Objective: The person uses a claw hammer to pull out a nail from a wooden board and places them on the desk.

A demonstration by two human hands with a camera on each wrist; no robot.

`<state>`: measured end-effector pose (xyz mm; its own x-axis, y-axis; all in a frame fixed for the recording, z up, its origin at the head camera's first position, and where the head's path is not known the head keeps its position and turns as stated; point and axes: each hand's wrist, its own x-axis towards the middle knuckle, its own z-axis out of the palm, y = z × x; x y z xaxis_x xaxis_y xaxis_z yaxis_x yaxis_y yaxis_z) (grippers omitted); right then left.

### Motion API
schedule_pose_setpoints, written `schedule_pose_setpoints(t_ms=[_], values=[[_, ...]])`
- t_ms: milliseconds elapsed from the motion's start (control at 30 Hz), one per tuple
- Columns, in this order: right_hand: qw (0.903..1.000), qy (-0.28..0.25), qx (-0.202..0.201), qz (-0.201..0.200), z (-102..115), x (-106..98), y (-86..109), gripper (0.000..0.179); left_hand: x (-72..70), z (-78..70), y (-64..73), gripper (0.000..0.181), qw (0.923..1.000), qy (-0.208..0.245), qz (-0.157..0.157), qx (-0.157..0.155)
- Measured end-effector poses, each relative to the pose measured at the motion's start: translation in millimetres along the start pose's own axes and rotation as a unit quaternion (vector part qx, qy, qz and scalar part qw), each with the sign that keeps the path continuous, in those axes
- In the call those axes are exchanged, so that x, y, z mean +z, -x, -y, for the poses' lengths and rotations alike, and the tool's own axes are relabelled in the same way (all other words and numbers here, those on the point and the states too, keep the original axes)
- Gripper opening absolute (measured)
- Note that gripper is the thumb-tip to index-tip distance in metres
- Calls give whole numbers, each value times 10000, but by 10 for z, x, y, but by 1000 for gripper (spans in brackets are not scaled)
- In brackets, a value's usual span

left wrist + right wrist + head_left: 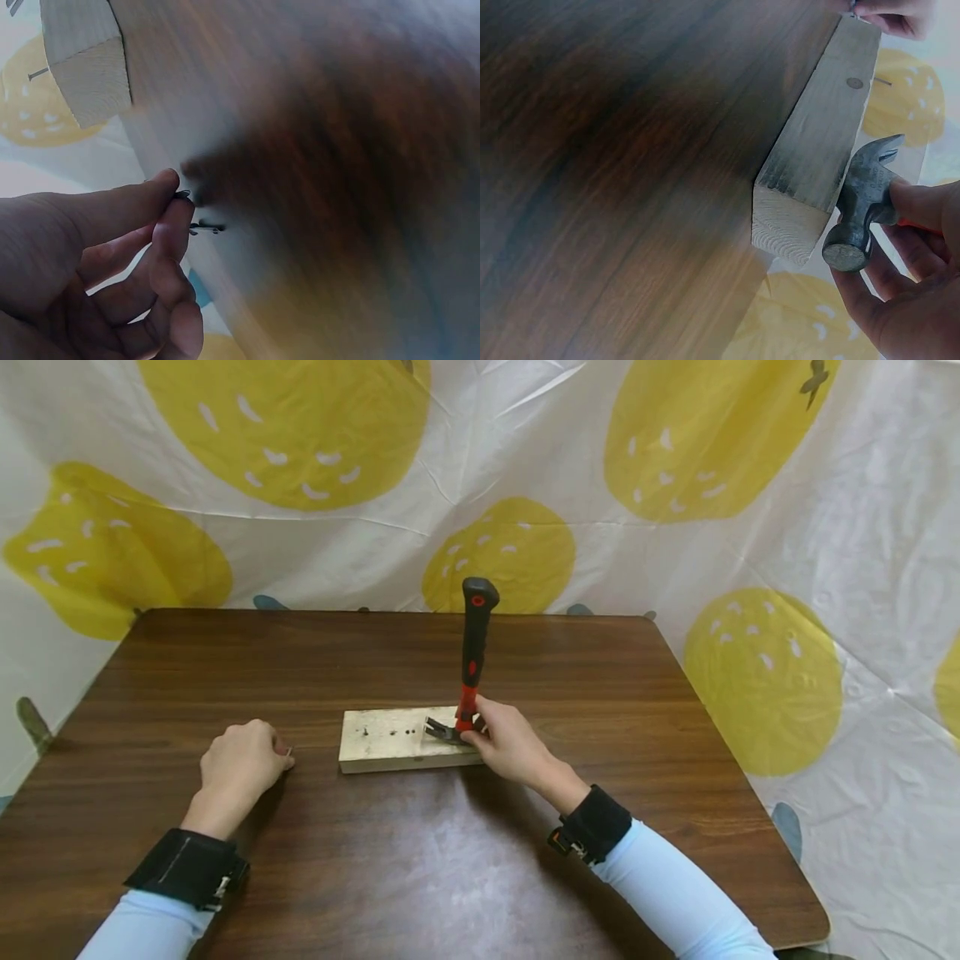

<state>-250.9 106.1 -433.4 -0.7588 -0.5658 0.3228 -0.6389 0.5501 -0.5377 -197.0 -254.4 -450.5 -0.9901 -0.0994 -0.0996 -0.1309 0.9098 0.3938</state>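
A claw hammer [472, 652] with a black and red handle stands handle up, its steel head [862, 195] on the right part of a pale wooden block [382, 760]. My right hand [513, 743] grips it low, with thumb and fingers around the neck just by the head. Left of the block, my left hand [243, 760] is close over the table, thumb and forefinger pinching a small metal nail [182, 195], mostly hidden by the fingertips. One nail [883, 81] sticks up from the block, and several dark holes or marks show in its top.
The brown wood-grain table [375, 660] carries the block near its middle. Beyond the left fingertips, a small dark metal piece [206, 226] shows in the left wrist view. A white cloth [487, 468] with yellow fruit prints hangs behind and beside the table.
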Motion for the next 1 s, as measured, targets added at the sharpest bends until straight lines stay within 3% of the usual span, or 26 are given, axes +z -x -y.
schedule_pose_setpoints(t_ms=[400, 667, 1000], values=[[9995, 309, -71, 50, 1, 3, -2, 19, -15, 89, -29, 17, 9999, 13, -18, -138], [9983, 442, -381, 75, 20, 8, -21, 21, -9, 142, -36, 17, 9999, 39, -101, -112], [9983, 466, -298, 198, 54, -4, -60, 19, -28, 192, -40, 16, 9998, 81, -142, -142]])
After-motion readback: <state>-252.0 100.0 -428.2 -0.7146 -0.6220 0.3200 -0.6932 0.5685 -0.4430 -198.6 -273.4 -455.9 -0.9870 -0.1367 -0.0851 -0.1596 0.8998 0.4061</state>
